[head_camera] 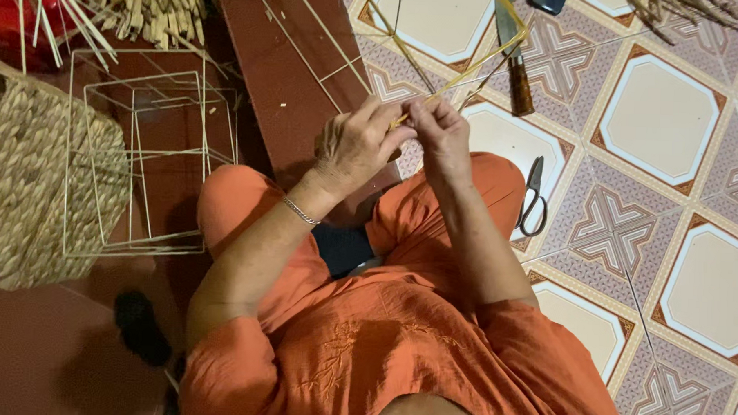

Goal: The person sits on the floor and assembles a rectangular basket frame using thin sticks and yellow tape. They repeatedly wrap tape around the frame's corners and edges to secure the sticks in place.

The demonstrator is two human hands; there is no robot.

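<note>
Patterned tile floor (675, 120); left hand (355, 146), right hand (445, 136) both pinch thin yellow strip (480, 60); scissors (533, 197) nearby.

Scissors (534, 198) and a wooden-handled knife (515, 61) on patterned tiles (675, 120); wire frames (138, 154) beside perhaps a woven basket (34, 188).

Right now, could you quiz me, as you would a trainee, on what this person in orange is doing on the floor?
1. True or false: both hands pinch one thin yellow bamboo strip.
2. What lies on the patterned tile beside the person's right knee? A) metal scissors B) a hammer C) a cup
3. Which wrist wears the silver bracelet?

Key: 1. True; the left hand and right hand meet on it. 2. A, the metal scissors. 3. The left.
</note>
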